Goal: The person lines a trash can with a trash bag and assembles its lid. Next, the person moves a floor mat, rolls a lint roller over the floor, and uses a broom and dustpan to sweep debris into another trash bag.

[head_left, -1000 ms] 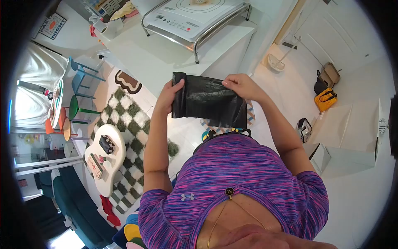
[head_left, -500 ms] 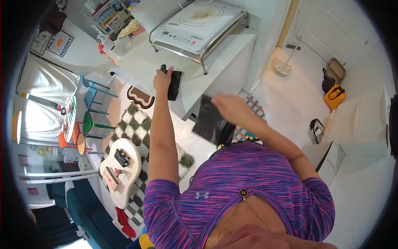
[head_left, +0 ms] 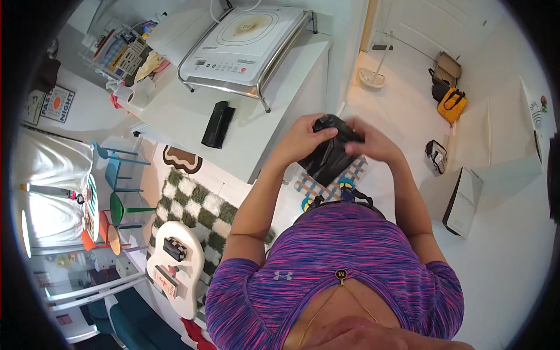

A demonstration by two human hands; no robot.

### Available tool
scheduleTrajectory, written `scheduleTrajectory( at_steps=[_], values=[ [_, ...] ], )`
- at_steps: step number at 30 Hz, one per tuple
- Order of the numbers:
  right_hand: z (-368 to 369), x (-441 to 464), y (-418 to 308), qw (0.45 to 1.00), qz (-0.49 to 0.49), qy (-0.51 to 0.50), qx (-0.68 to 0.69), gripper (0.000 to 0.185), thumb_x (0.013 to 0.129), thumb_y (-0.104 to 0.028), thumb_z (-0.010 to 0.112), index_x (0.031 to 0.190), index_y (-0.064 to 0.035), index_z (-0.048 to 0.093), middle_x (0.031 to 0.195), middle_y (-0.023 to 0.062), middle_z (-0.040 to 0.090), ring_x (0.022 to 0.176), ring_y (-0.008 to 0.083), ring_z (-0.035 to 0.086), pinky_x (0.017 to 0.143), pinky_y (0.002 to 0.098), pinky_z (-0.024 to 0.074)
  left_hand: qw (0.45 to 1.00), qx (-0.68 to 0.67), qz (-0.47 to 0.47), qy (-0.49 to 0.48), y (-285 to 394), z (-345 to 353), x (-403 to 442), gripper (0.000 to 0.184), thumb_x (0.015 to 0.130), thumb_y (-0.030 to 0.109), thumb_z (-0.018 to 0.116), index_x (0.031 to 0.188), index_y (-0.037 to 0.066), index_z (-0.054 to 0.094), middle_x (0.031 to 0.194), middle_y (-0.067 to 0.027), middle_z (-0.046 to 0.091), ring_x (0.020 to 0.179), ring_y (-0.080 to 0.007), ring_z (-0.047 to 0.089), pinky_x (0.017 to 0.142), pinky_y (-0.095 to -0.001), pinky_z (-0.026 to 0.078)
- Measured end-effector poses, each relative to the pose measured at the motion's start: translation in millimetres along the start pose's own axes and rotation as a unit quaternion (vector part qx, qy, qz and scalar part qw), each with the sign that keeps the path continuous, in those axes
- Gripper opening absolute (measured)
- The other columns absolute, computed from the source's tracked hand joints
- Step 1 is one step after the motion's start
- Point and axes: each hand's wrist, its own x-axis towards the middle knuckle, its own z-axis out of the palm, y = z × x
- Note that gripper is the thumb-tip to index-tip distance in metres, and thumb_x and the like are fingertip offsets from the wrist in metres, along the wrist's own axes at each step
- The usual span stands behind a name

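Observation:
A folded black plastic bag [head_left: 328,158] hangs in front of my body, between both hands. My left hand [head_left: 304,139] is closed on its upper left edge, thumb on top. At the upper right edge, my right hand [head_left: 373,142] has its fingers bent around the plastic; they are slightly blurred. On the white counter [head_left: 175,119] to the left lies a roll of black plastic bags [head_left: 219,125], touched by neither hand.
A white induction cooker [head_left: 236,49] stands on a metal rack at the back of the counter. Below the bag is a checked mat [head_left: 306,185]. To the right stands a white bin [head_left: 449,201]. At the lower left is a low white table [head_left: 189,280].
My left hand has left the roll on the counter and moved right to the black plastic bag. Both hands now grip the bag, and the view has shifted.

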Motion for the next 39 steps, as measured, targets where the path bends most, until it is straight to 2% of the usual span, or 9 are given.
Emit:
scheduleTrajectory(
  at_steps=[3, 9, 15, 19, 23, 27, 31, 35, 39],
  values=[
    [-14, -36, 34, 0.94, 0.136, -0.225, -0.217, 0.033, 0.071, -0.024, 0.067, 0.093, 0.0, 0.06, 0.089, 0.0097, 0.061, 0.082, 0.0154, 0.055, 0.075, 0.0288, 0.0425, 1.0, -0.017, 0.009, -0.008, 16, -13, 1, 0.023, 0.079, 0.024, 0.06, 0.079, 0.001, 0.056, 0.068, 0.0001, 0.055, 0.065, -0.006, 0.047, 0.06, -0.0219, 0.04],
    [-50, -103, 91, 0.949, 0.161, -0.095, -0.254, 0.033, 0.067, -0.02, 0.068, 0.095, -0.0037, 0.06, 0.086, 0.0124, 0.062, 0.085, 0.026, 0.057, 0.081, 0.0344, 0.04, 0.996, -0.034, 0.042, 0.068, 3, -23, 13, 0.026, 0.083, 0.023, 0.055, 0.089, -0.003, 0.056, 0.074, -0.001, 0.056, 0.069, -0.0072, 0.049, 0.064, -0.021, 0.041],
    [-115, -167, 162, 0.836, 0.266, -0.097, -0.469, 0.025, 0.068, -0.027, 0.063, 0.086, -0.0098, 0.062, 0.08, 0.0103, 0.061, 0.08, 0.0254, 0.056, 0.072, 0.0318, 0.0414, 0.891, 0.25, 0.007, 0.379, 11, -58, 26, 0.04, 0.08, 0.035, 0.057, 0.09, -0.004, 0.057, 0.079, -0.0088, 0.057, 0.076, -0.0138, 0.05, 0.07, -0.0277, 0.04],
    [-174, -191, 184, 0.952, 0.263, 0.132, -0.088, 0.013, 0.075, -0.013, 0.054, 0.083, -0.0035, 0.056, 0.07, 0.0009, 0.055, 0.071, 0.0123, 0.052, 0.069, 0.0267, 0.041, 0.936, 0.084, 0.062, 0.335, 37, -30, 60, 0.042, 0.082, 0.038, 0.054, 0.078, -0.003, 0.056, 0.071, -0.0014, 0.054, 0.066, -0.0084, 0.043, 0.061, -0.0222, 0.037],
    [-248, -211, 196, 0.924, 0.245, 0.281, 0.087, 0.011, 0.079, -0.008, 0.05, 0.087, -0.0023, 0.053, 0.079, 0.001, 0.054, 0.072, 0.0109, 0.05, 0.069, 0.0251, 0.0416, 0.893, 0.235, 0.157, 0.35, 15, 21, 137, 0.041, 0.084, 0.036, 0.051, 0.077, -0.005, 0.053, 0.066, -0.0069, 0.052, 0.063, -0.0128, 0.043, 0.061, -0.0246, 0.038],
    [-320, -227, 216, 0.858, 0.195, 0.468, 0.088, 0.021, 0.078, -0.011, 0.052, 0.097, -0.0012, 0.055, 0.087, 0.006, 0.057, 0.076, 0.0142, 0.052, 0.07, 0.0252, 0.0415, 0.905, 0.326, -0.079, 0.262, -19, 69, 222, 0.059, 0.084, 0.049, 0.04, 0.092, -0.006, 0.056, 0.082, -0.0199, 0.059, 0.078, -0.0305, 0.057, 0.072, -0.0391, 0.04],
    [-364, -235, 166, 0.755, 0.327, 0.569, -0.01, 0.031, 0.079, -0.022, 0.054, 0.098, 0.0025, 0.056, 0.091, 0.0088, 0.059, 0.08, 0.0172, 0.053, 0.073, 0.0276, 0.0407, 0.947, -0.23, -0.218, 0.056, -19, 127, 272, 0.029, 0.082, 0.027, 0.045, 0.094, 0.002, 0.054, 0.083, -0.0076, 0.059, 0.071, -0.0158, 0.058, 0.065, -0.0257, 0.047],
    [-421, -276, 202, 0.735, 0.266, 0.622, 0.04, 0.03, 0.081, -0.022, 0.05, 0.097, 0.0029, 0.056, 0.085, 0.0084, 0.061, 0.078, 0.0185, 0.056, 0.074, 0.0289, 0.0425, 0.98, -0.163, -0.11, -0.026, -26, 161, 308, 0.032, 0.077, 0.009, 0.05, 0.107, -0.001, 0.046, 0.085, -0.0087, 0.059, 0.072, -0.015, 0.058, 0.063, -0.0257, 0.047],
    [-446, -282, 175, 0.72, 0.149, 0.549, 0.397, 0.031, 0.08, -0.016, 0.042, 0.102, 0.0019, 0.053, 0.095, 0.0104, 0.058, 0.083, 0.0215, 0.057, 0.079, 0.0314, 0.0443, 0.992, 0.043, -0.116, 0.01, -35, 172, 342, 0.042, 0.072, 0.002, 0.055, 0.112, -0.001, 0.043, 0.089, -0.0126, 0.057, 0.078, -0.0201, 0.057, 0.068, -0.0296, 0.046]
  ],
)
